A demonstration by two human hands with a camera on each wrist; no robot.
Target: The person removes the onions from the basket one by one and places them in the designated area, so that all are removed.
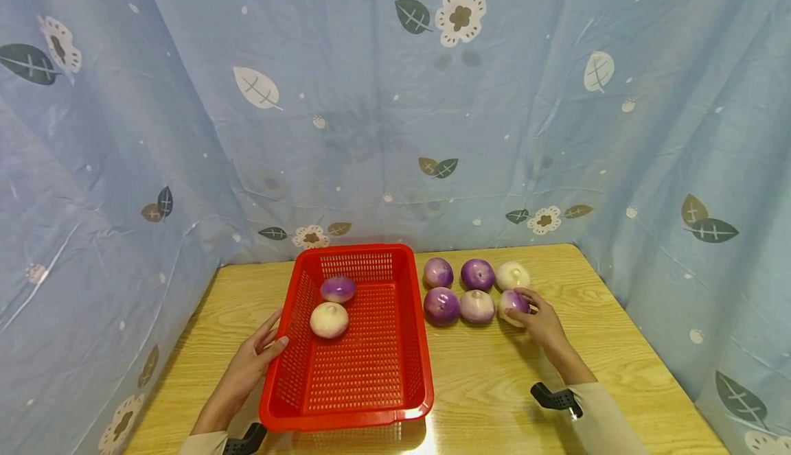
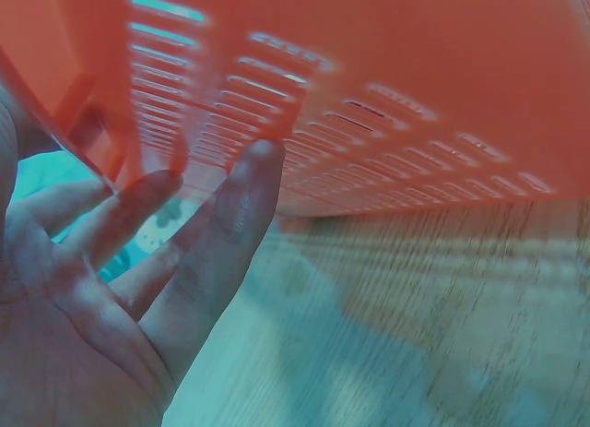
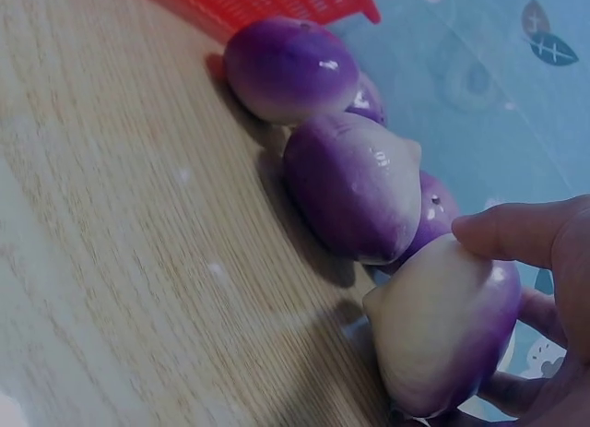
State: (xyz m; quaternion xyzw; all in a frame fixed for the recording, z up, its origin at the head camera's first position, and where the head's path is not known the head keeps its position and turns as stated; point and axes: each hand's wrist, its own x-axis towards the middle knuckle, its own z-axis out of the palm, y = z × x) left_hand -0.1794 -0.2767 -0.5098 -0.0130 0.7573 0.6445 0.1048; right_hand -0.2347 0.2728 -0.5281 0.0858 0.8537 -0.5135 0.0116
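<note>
My right hand (image 1: 545, 321) pinches a purple-and-white turnip (image 1: 511, 306) between thumb and fingers at the right end of the front row. Up close in the right wrist view, that turnip (image 3: 442, 330) shows its pale side and pointed tip. Beside it lie a pale turnip (image 1: 478, 307) and a purple turnip (image 1: 441, 305). My left hand (image 1: 248, 362) is at the left wall of a red basket (image 1: 421, 366), its fairly straight fingers against the slotted outer side. Inside the basket rest a purple turnip (image 1: 338, 289) and a white turnip (image 1: 329, 320).
Behind the front row sit a purple turnip (image 1: 438, 272), another purple turnip (image 1: 478, 274) and a white turnip (image 1: 513, 276). A wood-grain table (image 1: 494, 386) carries everything. A blue patterned curtain (image 1: 346, 160) encloses the back and sides.
</note>
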